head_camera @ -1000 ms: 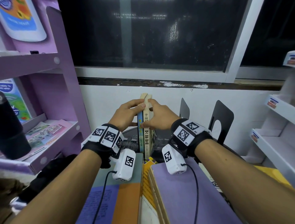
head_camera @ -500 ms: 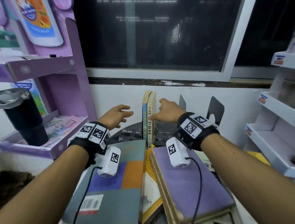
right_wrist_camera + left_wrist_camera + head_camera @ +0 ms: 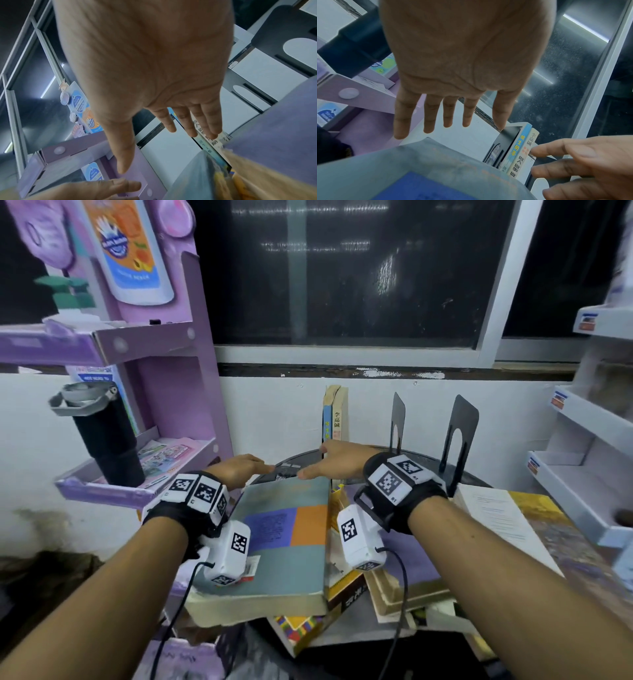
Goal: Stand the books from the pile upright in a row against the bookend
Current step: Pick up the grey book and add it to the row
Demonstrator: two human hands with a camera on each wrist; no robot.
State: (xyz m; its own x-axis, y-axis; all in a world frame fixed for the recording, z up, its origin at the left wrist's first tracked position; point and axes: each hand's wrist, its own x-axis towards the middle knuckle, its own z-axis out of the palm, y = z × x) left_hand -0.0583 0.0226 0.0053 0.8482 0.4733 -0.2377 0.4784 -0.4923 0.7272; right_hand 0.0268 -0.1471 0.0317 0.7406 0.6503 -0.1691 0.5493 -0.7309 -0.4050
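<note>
Two thin books [image 3: 334,412] stand upright by the back wall, one with a blue spine and one beige [image 3: 520,151], next to a black bookend [image 3: 506,140]. Two more black bookends [image 3: 397,419] [image 3: 460,429] stand to their right. A grey book with blue and orange panels [image 3: 284,542] tops the pile in front. My left hand [image 3: 253,465] hovers open over its far left corner, fingers straight [image 3: 447,121]. My right hand [image 3: 318,463] is open over its far right edge, its fingertips [image 3: 211,134] close to the upright spines. Neither hand holds anything.
A purple book [image 3: 414,559] and an open book [image 3: 496,518] lie right of the grey one, with more books beneath. A purple shelf unit [image 3: 137,491] with a black tumbler [image 3: 106,440] stands at the left. White shelves [image 3: 582,491] are at the right.
Both hands let go of the two upright books, the left first, then drew back and down to the grey book's far edge. The two books stay standing.
</note>
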